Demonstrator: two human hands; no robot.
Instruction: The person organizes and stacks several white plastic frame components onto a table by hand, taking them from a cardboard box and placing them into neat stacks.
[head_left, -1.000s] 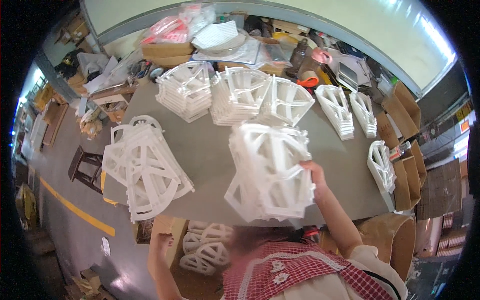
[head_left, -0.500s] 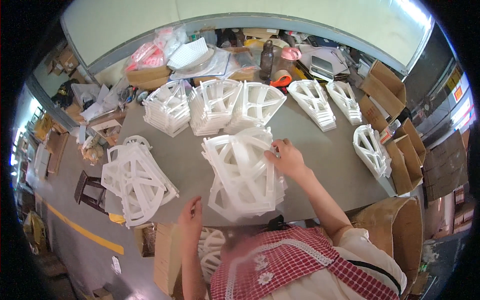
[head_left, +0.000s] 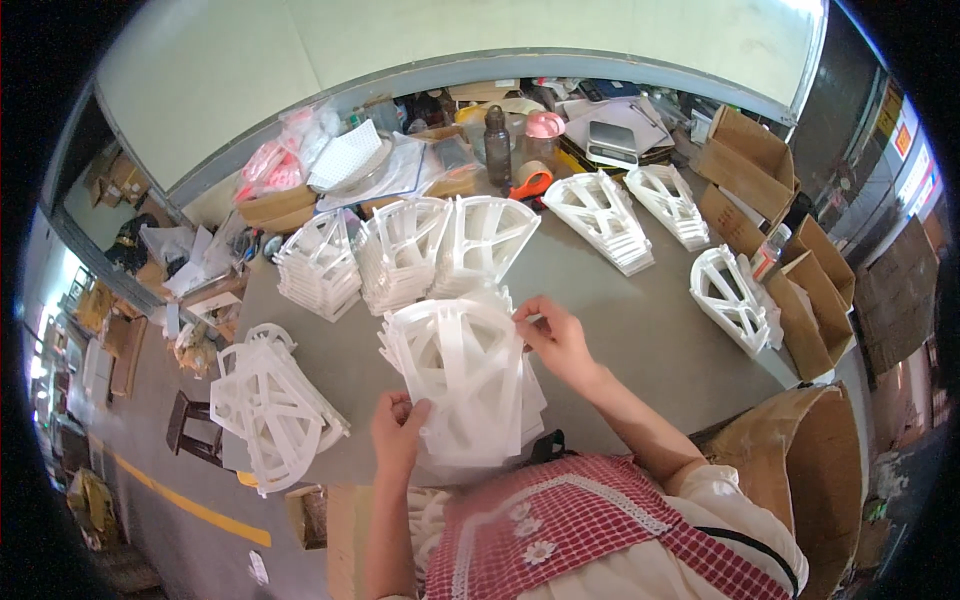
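A stack of white fan-shaped plastic frames (head_left: 460, 345) lies in front of me at the near edge of the table. My left hand (head_left: 398, 432) is closed at the lower left edge of the top frame, its thumb against the plastic and its other fingers curled. At the upper right edge, my right hand (head_left: 553, 338) pinches the same frame between thumb and fingers. To the left, a loose pile of similar frames (head_left: 272, 410) lies at odd angles. Neater stacks (head_left: 400, 250) stand behind the middle one.
More frame stacks (head_left: 600, 218) stand at the back right, and another (head_left: 730, 300) lies beside open cardboard boxes (head_left: 810, 300). Orange-handled scissors (head_left: 531, 183), a dark bottle (head_left: 497, 148) and a small scale (head_left: 612, 143) sit at the back. A large carton (head_left: 800, 470) stands below right.
My left hand has come up and right to the edge of the middle stack. My right hand stays at the upper right edge. The view has shifted a little.
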